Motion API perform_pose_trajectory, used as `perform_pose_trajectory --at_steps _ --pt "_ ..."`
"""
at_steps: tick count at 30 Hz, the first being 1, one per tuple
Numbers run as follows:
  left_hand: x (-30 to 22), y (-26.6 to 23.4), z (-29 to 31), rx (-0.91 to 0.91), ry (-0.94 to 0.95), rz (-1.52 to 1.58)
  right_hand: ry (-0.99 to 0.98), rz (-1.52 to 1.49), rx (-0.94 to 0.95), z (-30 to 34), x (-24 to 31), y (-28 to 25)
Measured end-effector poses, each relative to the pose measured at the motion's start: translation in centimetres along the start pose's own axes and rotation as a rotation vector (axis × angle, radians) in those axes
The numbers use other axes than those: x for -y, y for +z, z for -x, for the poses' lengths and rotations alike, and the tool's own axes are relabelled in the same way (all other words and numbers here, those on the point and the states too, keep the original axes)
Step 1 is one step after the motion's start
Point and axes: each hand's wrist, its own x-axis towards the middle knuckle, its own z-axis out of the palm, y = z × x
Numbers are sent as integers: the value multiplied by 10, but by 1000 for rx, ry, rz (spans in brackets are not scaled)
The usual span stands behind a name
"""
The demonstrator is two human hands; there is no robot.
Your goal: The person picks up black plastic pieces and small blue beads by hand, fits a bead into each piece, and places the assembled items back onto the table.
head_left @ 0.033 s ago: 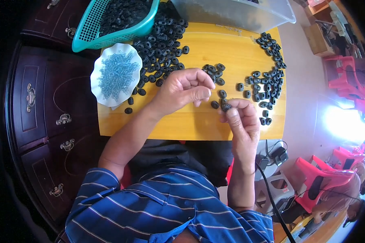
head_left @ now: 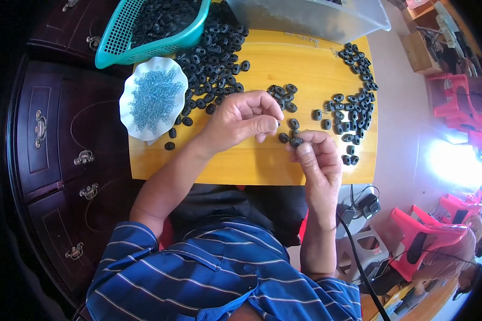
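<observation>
place: apparently a small hand-assembly workshop in a home-like room | yellow wooden table [head_left: 310,61] with heaped black oval plastic pieces [head_left: 214,61] | carved dark-red wooden cabinets [head_left: 29,160] | pink plastic chairs [head_left: 422,230], pale-topped person [head_left: 449,254] nearby

Blown-out white glare [head_left: 455,160] flares at the right edge beside pink plastic chairs [head_left: 439,233], while the dark reddish-brown wooden cabinet [head_left: 40,176] at left sits in gloom. Soft shadow falls on the brightly lit yellow wooden tabletop [head_left: 209,166] below the bare left hand [head_left: 246,119]. Fisheye distortion bends the cabinet's lines toward a black rim.
</observation>
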Motion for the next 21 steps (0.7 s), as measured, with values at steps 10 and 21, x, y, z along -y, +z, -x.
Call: perform_pose_trajectory --at_steps 10,21 --pt "-5 4 6 142 -68 164 47 3 54 1 -3 4" --pt "-4 4 6 195 -63 129 63 -22 54 2 0 3"
